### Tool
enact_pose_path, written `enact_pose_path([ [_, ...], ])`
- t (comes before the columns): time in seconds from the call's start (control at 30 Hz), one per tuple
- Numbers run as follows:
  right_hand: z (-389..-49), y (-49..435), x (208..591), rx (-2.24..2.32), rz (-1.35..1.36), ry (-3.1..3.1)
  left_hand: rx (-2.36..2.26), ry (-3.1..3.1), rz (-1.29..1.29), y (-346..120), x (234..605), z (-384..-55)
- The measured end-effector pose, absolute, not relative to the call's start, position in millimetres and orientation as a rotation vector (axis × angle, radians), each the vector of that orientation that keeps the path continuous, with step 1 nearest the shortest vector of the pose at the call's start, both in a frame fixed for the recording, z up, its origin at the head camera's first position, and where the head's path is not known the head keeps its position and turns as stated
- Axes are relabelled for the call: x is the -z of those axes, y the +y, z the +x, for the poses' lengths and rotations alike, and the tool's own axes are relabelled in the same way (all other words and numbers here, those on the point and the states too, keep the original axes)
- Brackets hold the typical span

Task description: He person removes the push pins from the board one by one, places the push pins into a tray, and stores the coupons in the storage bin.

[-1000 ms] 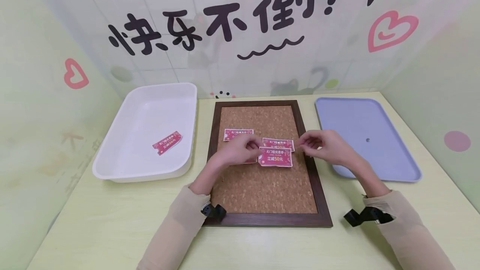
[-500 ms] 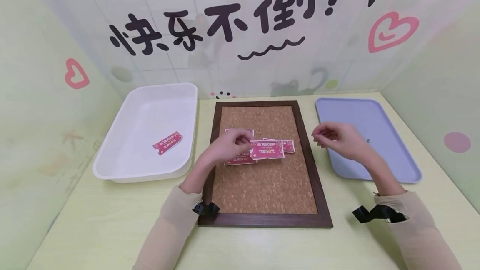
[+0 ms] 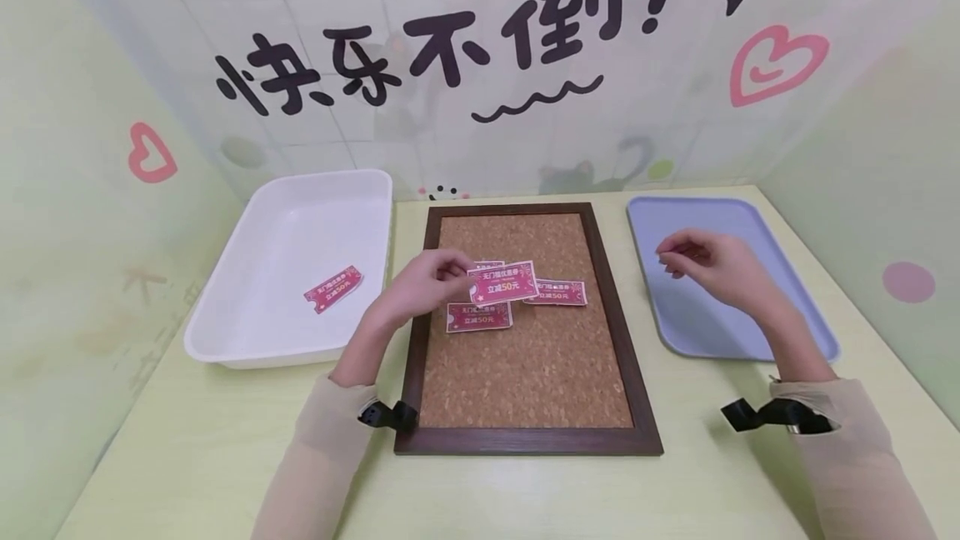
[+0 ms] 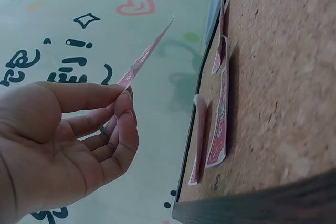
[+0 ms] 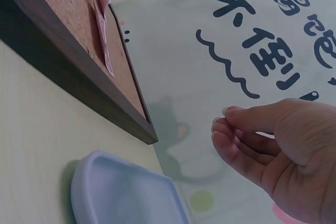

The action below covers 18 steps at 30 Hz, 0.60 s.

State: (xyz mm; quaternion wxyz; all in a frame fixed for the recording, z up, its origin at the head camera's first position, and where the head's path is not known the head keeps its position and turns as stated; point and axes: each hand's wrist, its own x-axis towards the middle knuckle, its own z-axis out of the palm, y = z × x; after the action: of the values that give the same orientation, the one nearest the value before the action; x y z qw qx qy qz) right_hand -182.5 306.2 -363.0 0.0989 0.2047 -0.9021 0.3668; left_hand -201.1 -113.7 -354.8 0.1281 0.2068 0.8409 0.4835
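Right hand (image 5: 296,153) (curled) near blue tray (image 5: 134,192).

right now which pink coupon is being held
The coupon pinched by the left hand, raised off the corkboard; another coupon lies in the white tray, the rest on the board.

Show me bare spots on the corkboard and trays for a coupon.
Free: the corkboard below its coupons, to the bottom frame; the blue tray, partly hidden by the right hand; the white tray behind its lone coupon. Crowded: the corkboard's middle, where coupons cluster.
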Motion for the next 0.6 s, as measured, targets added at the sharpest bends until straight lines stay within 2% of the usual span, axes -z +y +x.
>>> enact_pose_path([
  [0.6, -186, 339, 367, -1.095, 0.370, -2.708, -1.550, 2.483, 0.402, -163, 344, -208],
])
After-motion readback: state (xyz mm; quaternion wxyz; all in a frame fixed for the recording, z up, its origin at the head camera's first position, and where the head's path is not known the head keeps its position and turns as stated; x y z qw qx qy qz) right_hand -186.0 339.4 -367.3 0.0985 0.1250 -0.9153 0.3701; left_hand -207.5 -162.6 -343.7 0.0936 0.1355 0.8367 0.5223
